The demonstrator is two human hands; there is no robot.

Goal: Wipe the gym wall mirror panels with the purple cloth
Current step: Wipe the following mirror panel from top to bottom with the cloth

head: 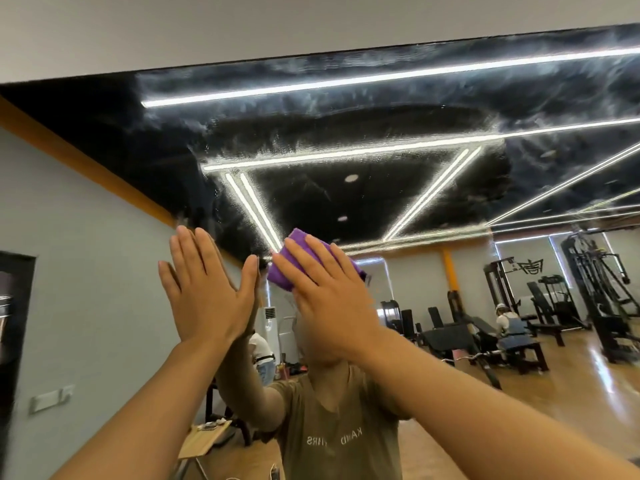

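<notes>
Mirror [381, 161] above both flat hands lies open (only its top edge bounds it)

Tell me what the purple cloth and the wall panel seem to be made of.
Purple cloth: soft, matte fabric, probably microfibre; it folds under the right hand. Mirror: glossy glass, reflecting the room and light strips, hazy with wipe smears.

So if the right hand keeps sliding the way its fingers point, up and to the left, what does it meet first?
Probably only more mirror: the right hand presses the purple cloth flat, and the wet, smeared glass above looks free up to the top edge.
</notes>
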